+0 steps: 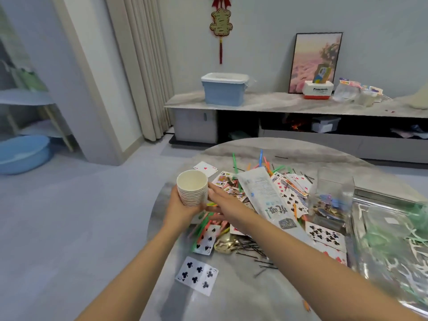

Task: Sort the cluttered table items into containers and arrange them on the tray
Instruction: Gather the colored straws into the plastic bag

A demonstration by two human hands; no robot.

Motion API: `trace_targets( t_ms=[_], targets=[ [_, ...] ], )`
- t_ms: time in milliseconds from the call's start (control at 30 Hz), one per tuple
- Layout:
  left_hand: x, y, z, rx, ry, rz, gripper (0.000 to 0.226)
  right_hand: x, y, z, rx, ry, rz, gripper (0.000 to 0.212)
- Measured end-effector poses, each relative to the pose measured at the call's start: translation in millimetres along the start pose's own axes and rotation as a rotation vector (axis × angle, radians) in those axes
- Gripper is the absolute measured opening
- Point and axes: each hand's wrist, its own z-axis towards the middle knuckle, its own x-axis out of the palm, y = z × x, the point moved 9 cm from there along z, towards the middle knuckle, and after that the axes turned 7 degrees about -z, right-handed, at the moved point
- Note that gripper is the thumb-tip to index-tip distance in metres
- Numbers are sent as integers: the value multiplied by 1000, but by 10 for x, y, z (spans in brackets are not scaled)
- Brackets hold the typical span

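While playing cards point(323, 236) litter the table point(243, 297), stacked cups point(192, 188) are gripped from below by the left hand point(179, 210) and touched by the right hand's point(222, 201) straight fingers.

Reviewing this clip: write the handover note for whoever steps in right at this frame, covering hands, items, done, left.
Left hand grips the stack of paper cups above the table's left edge. Right hand reaches across to the stack, its fingers at the cups' side; grip unclear.
Playing cards, coloured straws, black hairpins and a plastic packet lie scattered on the table. The clear container holds a few items.
Tray at right holds green and white bits.
Done: little sorted. Left: nearly everything.
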Motion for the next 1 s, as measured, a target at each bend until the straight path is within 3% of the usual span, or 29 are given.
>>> trace_targets(
  t_ms=[267,434,600,700,767,901,1001],
  targets=[
    [-380,313,223,-7,-100,182,63,348,-86,506,39,9,-4,29],
    [-339,349,173,-33,-57,143,36,313,-257,492,82,-41,-35,48],
    [-213,566,-16,-271,64,189,12,125,-420,249,139,-104,-88,48],
    [-102,701,-158,-400,144,224,15,-3,-463,34,136,-137,-131,42],
    [40,710,-239,-439,218,270,32,-152,-478,-146,124,-192,-220,39],
    [379,437,-370,-396,328,384,30,-561,-495,-488,91,-310,-468,34],
    [686,234,-447,-363,381,408,30,-980,-478,-785,83,-487,-659,37]
  ],
)
